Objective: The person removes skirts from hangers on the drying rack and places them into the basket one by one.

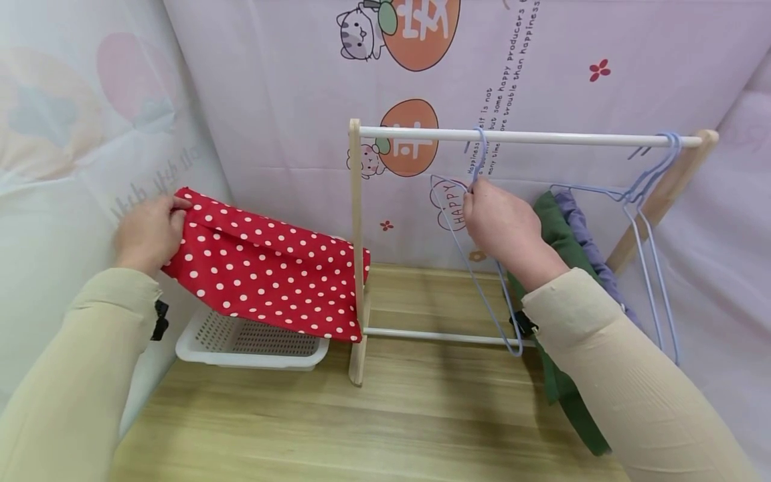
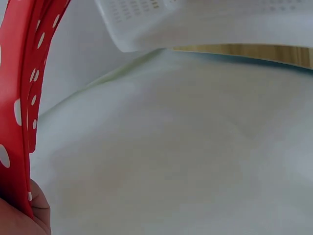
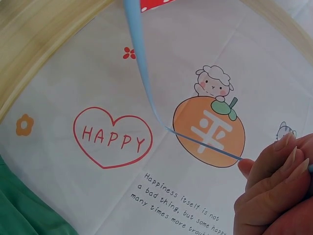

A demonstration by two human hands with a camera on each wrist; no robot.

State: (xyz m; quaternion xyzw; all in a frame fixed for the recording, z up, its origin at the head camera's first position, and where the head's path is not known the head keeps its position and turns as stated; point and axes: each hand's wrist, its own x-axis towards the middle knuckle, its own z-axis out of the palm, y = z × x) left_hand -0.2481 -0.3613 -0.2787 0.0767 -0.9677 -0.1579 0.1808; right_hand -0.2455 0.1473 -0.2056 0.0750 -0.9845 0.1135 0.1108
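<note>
A red cloth with white polka dots (image 1: 271, 268) stretches from my left hand (image 1: 147, 234) toward the rack's left post. The left thumb and fingers pinch its upper left corner, and the left wrist view shows the folded layers of the red cloth (image 2: 14, 107) standing above the thumb. My right hand (image 1: 502, 217) grips a light blue hanger (image 1: 460, 248) just below its hook. That hook is still over the white top rail (image 1: 415, 134). In the right wrist view the curled fingers (image 3: 279, 181) hold the hanger's thin arm (image 3: 205, 144).
Beneath the cloth sits a white perforated basket (image 1: 253, 358). More blue hangers (image 1: 647, 194) hang at the rail's right end, beside green cloth (image 1: 557, 231) and purple cloth (image 1: 578, 221). The small wooden rack's left post (image 1: 357, 201) stands between my hands on the wood-grain tabletop (image 1: 421, 415).
</note>
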